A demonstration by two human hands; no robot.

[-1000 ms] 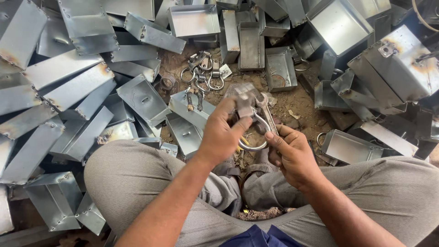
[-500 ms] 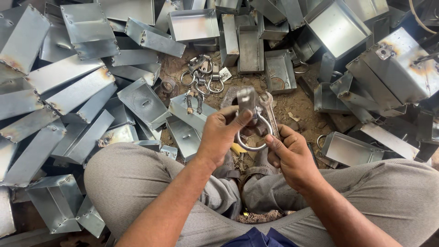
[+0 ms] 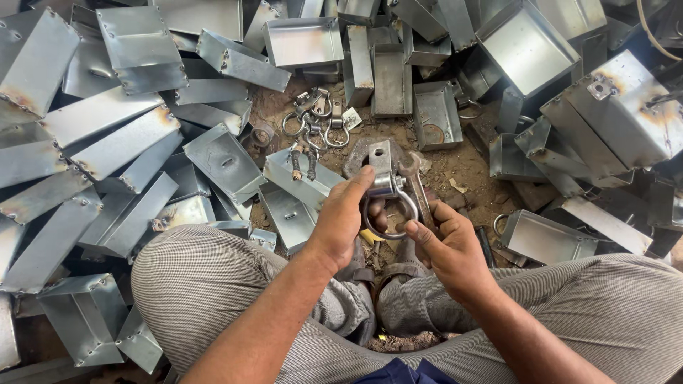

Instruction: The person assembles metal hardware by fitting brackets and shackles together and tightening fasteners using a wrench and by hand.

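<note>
Steel fills the head view: dull grey sheet-metal boxes (image 3: pixel 228 162), rectangular and open-topped with folded edges and small screw holes, lie heaped in a ring on the brown dirt floor (image 3: pixel 462 167). Some carry rust-coloured scorch marks at the corners.

At the centre, the left hand (image 3: pixel 341 220) has its fingers and thumb closed around a grey metal clamp, a flat bracket with a round ring hanging beneath it (image 3: pixel 388 192). The clamp is held up over the person's lap, above the ground and just in front of the crossed legs in grey checked trousers (image 3: pixel 213 284). The right hand (image 3: pixel 452 249) grips a worn steel open-ended spanner (image 3: pixel 418 186), its head touching the clamp's bracket.

Beyond the hands, a small pile of similar ring clamps (image 3: pixel 316 117) rests on the dirt between the boxes. Two short rusty bolts (image 3: pixel 304 162) lie on a box near the left hand.
</note>
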